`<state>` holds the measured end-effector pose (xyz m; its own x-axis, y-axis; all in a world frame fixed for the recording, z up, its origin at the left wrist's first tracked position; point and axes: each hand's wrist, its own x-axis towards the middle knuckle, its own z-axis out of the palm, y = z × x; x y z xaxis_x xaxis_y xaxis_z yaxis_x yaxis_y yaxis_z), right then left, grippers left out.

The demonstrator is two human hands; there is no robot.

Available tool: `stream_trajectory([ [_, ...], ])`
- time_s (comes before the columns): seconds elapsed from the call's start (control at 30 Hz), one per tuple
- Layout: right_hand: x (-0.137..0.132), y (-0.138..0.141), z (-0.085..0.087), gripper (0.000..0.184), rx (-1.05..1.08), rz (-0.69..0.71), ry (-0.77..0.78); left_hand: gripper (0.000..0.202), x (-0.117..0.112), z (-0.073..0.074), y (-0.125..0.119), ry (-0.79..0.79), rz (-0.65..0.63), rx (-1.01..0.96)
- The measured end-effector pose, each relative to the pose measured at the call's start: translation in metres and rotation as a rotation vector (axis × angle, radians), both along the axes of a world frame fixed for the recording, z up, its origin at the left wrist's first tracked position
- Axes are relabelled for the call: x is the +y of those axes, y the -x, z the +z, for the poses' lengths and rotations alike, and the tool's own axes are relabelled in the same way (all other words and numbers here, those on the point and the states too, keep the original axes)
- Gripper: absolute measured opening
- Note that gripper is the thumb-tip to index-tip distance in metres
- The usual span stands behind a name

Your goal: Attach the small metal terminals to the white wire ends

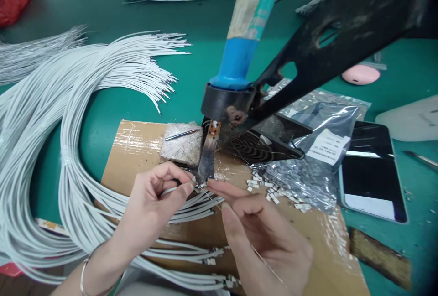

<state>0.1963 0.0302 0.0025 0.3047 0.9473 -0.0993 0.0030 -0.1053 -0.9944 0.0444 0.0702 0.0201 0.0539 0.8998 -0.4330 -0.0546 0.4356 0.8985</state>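
My left hand (150,200) is closed in a pinch on the end of a white cable, close under the tip of a soldering iron (207,161). A tiny part sits at that cable end, partly hidden by the fingertips. My right hand (270,236) grips a thin solder wire (265,259) between thumb and fingers; the wire runs up to the cable end. Its index fingertip reaches right beside the iron's tip; whether it touches the small part I cannot tell. The iron's blue handle (237,54) is held tip-down in a black metal bracket (290,59).
Bundled white cables (73,118) curve across the left. Beneath the hands lies a cardboard sheet (130,150) with a wire-wrapped block (181,148) and loose small white connectors (270,191). At right are a plastic bag (325,127), a phone (369,173) and a brown block (379,257).
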Motion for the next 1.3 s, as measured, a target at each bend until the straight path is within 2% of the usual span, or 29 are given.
stream_trajectory([
  [1.3, 0.0004, 0.0029, -0.0005, 0.021, -0.023, -0.029, -0.031, 0.017, 0.0006, 0.0013, 0.0022, -0.019, -0.001, 0.017],
])
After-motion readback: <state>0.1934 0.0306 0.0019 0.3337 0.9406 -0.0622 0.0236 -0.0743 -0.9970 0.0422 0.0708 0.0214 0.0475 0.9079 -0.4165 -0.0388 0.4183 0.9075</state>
